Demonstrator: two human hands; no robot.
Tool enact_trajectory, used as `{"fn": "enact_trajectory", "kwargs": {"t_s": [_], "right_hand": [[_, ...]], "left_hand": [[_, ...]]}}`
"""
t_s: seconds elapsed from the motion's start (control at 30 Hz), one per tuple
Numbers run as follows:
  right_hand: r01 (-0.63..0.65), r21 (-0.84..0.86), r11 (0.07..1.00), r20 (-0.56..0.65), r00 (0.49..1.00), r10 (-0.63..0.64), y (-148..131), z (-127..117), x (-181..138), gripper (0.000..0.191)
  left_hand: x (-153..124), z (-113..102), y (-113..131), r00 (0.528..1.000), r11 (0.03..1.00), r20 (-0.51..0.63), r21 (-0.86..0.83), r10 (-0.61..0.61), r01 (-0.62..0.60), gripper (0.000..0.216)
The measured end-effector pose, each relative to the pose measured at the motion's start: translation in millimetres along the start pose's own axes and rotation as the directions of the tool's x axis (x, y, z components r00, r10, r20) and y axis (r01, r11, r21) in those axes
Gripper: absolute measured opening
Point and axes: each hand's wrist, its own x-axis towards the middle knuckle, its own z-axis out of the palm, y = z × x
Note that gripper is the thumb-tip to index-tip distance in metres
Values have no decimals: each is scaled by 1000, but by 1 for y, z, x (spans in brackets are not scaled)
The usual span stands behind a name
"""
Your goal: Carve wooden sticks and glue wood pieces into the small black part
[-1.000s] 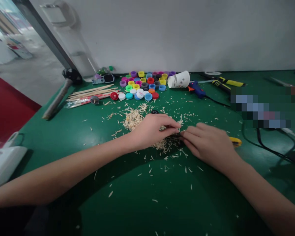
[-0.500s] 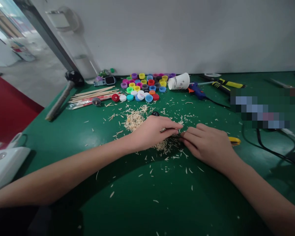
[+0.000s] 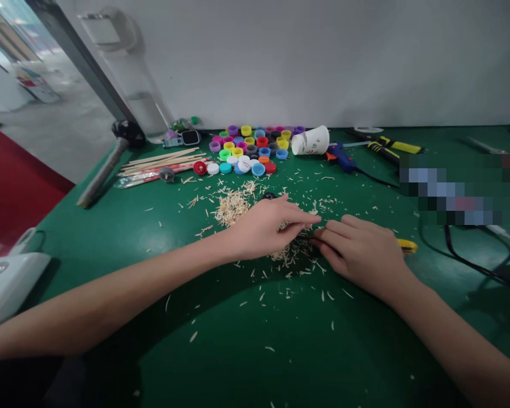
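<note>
Both hands low over the green table (image 3: 255, 340), fingertips meeting mid-frame. Left hand (image 3: 263, 226): index out, thumb tucked under, narrowed to a pinch. Right hand (image 3: 361, 252): palm down, fingers loosely curled. Both sets of tips touch a small dark piece (image 3: 310, 241) lying at the right edge of the wood shavings (image 3: 233, 207); can't tell whether either hand actually has hold of it.

Progress, judged: a lot of shaving is done (thick pile plus scatter all round), while the bundle of sticks (image 3: 161, 160) at the back left looks untouched, so more is left.

Hard to make out: what the dark piece is, and the yellow tool (image 3: 408, 245), mostly hidden behind the right hand. Blurred patch at right hides things. Bottle caps (image 3: 250, 148) and tipped paper cup (image 3: 310, 140) lie well apart.
</note>
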Motion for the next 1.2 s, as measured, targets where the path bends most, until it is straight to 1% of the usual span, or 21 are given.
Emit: {"fn": "enact_trajectory", "kwargs": {"t_s": [0.1,0.2,0.3,0.4,0.53,0.63,0.7,0.8,0.9,0.97,1.07,1.1,1.2], "right_hand": [[-36,-49,998,-65,997,32,-2,0,-2,16],[-61,-82,995,-127,991,50,-3,-2,-4,15],[-61,-68,996,-113,992,53,-3,-3,-2,14],[-56,-16,998,-77,996,54,-1,-4,1,15],[-71,27,997,-37,997,72,0,-4,2,17],[-37,24,999,-10,999,37,0,-2,1,17],[-12,12,1000,-18,1000,12,-1,-1,0,17],[-26,-17,1000,-78,997,24,-2,-1,-2,16],[-55,-48,997,-133,990,48,-2,-2,-2,14],[-40,-42,998,-100,994,36,-1,-1,-1,14],[3,-11,1000,-21,1000,-3,-1,0,0,18],[3,-14,1000,-24,1000,-3,0,0,-1,18],[-32,-54,998,-95,995,27,-1,-1,-1,15]], "left_hand": [[0,0,0,1000,999,3,14,-29,29,35],[0,0,0,998,998,5,12,-57,57,32],[1,-2,0,995,994,15,-44,-97,98,29],[2,-3,0,991,985,33,-112,-132,135,28],[2,-5,1,990,985,71,-120,-119,127,30],[2,-4,2,991,991,98,-96,-88,98,33],[1,-4,3,989,989,103,-101,-101,112,34],[-1,-3,3,979,967,104,-172,-173,189,35],[-1,-3,3,974,944,119,-248,-192,217,21],[-1,-3,4,971,936,141,-272,-191,223,16],[-1,-4,6,966,930,173,-281,-192,236,16],[0,-5,7,964,930,181,-278,-193,239,17],[0,-6,7,963,930,184,-275,-196,242,16]]}}
